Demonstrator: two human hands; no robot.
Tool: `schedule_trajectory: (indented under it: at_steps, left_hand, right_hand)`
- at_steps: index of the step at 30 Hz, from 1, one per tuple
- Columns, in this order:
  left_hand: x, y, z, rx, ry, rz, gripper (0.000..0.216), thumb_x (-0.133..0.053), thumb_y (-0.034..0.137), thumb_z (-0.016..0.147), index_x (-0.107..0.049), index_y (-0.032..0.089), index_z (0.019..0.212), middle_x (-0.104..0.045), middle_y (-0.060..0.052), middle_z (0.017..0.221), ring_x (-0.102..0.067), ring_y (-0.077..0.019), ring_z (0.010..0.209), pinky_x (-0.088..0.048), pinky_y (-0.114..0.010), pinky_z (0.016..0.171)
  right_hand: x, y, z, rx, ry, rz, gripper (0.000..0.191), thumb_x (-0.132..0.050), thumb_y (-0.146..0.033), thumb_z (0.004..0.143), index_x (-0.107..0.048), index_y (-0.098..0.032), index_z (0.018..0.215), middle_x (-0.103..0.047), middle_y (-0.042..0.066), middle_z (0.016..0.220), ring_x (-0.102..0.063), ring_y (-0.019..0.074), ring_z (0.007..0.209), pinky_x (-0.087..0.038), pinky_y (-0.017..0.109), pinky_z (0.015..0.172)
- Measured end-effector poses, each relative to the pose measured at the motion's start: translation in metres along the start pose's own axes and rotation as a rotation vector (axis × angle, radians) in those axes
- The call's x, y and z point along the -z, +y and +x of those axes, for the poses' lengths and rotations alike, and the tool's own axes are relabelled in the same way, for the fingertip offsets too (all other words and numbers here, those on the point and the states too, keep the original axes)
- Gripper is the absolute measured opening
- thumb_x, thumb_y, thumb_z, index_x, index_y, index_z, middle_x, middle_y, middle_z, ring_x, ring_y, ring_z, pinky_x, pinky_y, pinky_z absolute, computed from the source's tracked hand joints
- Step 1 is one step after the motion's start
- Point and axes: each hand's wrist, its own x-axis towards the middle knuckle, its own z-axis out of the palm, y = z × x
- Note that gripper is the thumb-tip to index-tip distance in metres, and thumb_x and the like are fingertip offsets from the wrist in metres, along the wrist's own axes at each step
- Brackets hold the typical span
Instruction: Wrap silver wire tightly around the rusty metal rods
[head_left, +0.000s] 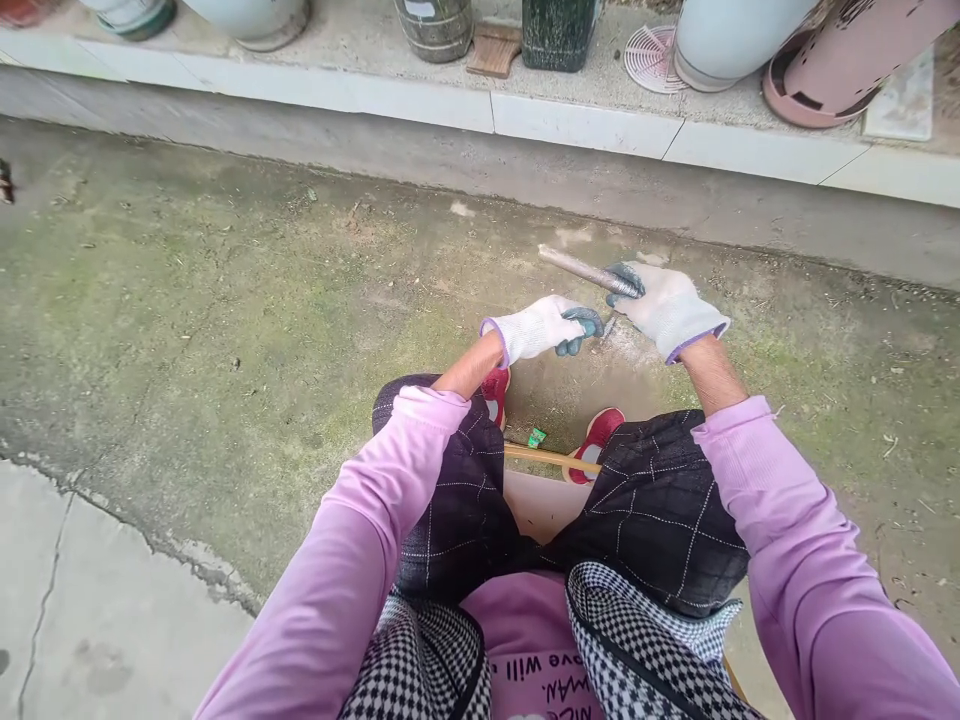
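**Grips a Grey Rod (589,272) over Mossy Concrete (247,300)**

Wears a pink shirt (517,605) at six o'clock, printed upside down from this view: "ove will", "MAN." and, cut by the lower edge, seemingly "NICE". Shows a white label (420,9), too small to read, on a dark pot (441,38) near twelve o'clock.

Along the ledge (420,95), ranged from ten to two o'clock: white pots (255,25), the dark pot, a wooden block (495,48), a dark square container (559,35) and a pink pot (862,55) in a saucer (806,108). Contents cut off by the top edge.

Has both hands gloved and closed. Near two o'clock, holds the rod in the right hand (664,300), wrapped firmly around one end and aiming it toward ten o'clock. At its eight o'clock, curls the left hand (574,330) around a small grey piece (610,325), too blurred to name.

Underfoot, near a red shoe (602,430), a green scrap (537,437); at eight o'clock, a paler cracked slab (112,590).
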Motion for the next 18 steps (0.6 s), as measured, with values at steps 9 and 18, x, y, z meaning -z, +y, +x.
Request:
schedule_trajectory:
  at_steps: [9, 18]
  left_hand:
    - [0.026, -0.006, -0.003, -0.010, 0.146, 0.287, 0.006, -0.074, 0.020, 0.091, -0.078, 0.019, 0.086, -0.068, 0.004, 0.080, -0.054, -0.0139, 0.078, -0.044, -0.027, 0.075]
    - [0.034, -0.005, 0.001, 0.001, 0.217, 0.163, 0.014, -0.081, 0.023, 0.087, -0.086, 0.016, 0.098, -0.075, 0.000, 0.088, -0.061, -0.0139, 0.079, -0.053, -0.027, 0.077]
  right_hand:
    - [0.017, 0.008, -0.025, 0.027, -0.508, -0.204, 0.025, -0.085, -0.013, 0.104, -0.099, -0.013, 0.124, -0.078, 0.003, 0.079, -0.061, 0.0151, 0.065, -0.043, 0.031, 0.066]
    - [0.044, 0.028, -0.039, 0.016, -0.704, 0.246, 0.062, -0.103, -0.041, 0.083, -0.102, -0.021, 0.141, -0.089, 0.004, 0.096, -0.065, 0.0146, 0.068, -0.051, 0.025, 0.057]
